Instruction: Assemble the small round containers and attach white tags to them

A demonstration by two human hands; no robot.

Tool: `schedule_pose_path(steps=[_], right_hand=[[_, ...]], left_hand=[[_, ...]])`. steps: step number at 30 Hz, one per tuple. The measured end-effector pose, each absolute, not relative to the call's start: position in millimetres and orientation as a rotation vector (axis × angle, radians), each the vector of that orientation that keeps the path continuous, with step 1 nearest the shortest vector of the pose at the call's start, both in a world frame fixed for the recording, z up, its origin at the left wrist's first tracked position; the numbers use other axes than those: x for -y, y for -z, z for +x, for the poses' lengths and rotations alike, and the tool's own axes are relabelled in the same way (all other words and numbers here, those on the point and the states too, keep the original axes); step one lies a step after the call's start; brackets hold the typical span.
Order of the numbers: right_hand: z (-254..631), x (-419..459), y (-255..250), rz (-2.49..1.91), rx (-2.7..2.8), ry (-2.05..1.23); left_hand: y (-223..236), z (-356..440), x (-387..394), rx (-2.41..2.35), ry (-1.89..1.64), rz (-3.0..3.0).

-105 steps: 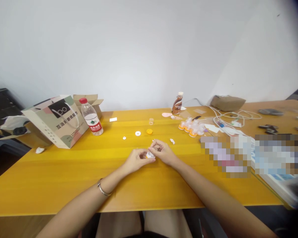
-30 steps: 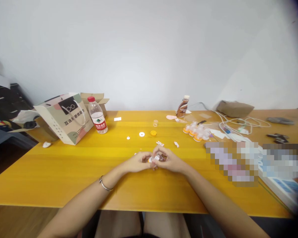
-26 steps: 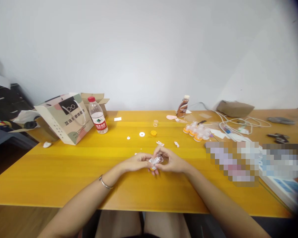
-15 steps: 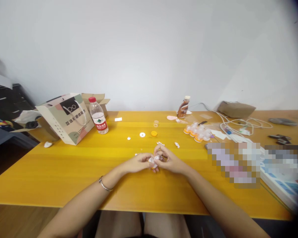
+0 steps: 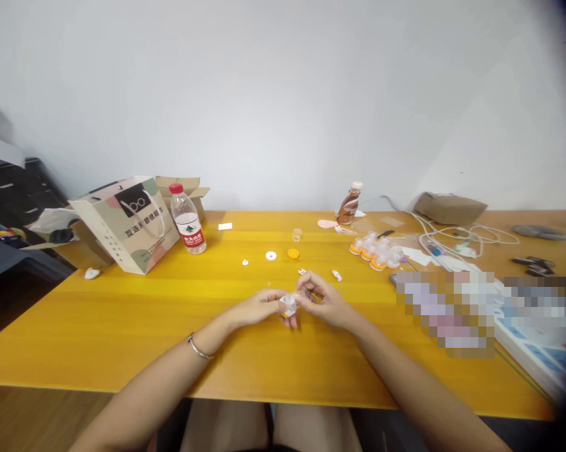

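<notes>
Between the fingers of my left hand (image 5: 261, 307) is a small white piece with an orange underside (image 5: 288, 306), held just above the table. My right hand (image 5: 321, 302) is closed in a pinch at the right edge of this piece; what its fingertips hold is hidden. Beyond the hands lie a yellow-orange round cap (image 5: 293, 253), a white ring-shaped disc (image 5: 270, 256) and a short clear cylinder (image 5: 297, 235). A small white part (image 5: 245, 262) lies to the left, and a white curved scrap (image 5: 336, 275) to the right.
On the left stand a paper bag (image 5: 144, 242), a red-capped water bottle (image 5: 189, 226) and a cardboard box (image 5: 196, 194). Rightward are a brown drink bottle (image 5: 349, 206), several clear-topped orange-based containers (image 5: 377, 252), white cables (image 5: 452, 229) and a white box (image 5: 523, 345).
My right fingers have closed in on the piece in my left hand. The clear round part seen between the right fingers before is now covered. Objects on the table have stayed put.
</notes>
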State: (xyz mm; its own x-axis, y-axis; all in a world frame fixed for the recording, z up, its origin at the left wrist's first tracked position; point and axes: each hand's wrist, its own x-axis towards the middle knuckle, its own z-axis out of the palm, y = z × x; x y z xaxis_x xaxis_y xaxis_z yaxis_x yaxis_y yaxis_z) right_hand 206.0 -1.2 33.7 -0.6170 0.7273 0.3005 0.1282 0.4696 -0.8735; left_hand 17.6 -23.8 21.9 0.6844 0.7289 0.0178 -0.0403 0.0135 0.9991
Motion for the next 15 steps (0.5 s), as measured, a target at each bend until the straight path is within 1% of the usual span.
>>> schedule_pose_path(steps=[5,9,12,15], right_hand=[[216,-16,-34,-0.739,1.819,-1.002],[226,-64,-27,-1.106,1.608,-0.776],[231,-108,-26,-1.453,1.686,-0.587],[230,-142,-25,-1.611,1.754,-0.479]], left_hand=[[-23,15,22,-0.596,-0.758,1.423],[-20,18,22,-0.616,-0.791,1.428],[-19,19,23,-0.624,-0.802,1.425],[-20,19,24,-0.627,-0.809,1.421]])
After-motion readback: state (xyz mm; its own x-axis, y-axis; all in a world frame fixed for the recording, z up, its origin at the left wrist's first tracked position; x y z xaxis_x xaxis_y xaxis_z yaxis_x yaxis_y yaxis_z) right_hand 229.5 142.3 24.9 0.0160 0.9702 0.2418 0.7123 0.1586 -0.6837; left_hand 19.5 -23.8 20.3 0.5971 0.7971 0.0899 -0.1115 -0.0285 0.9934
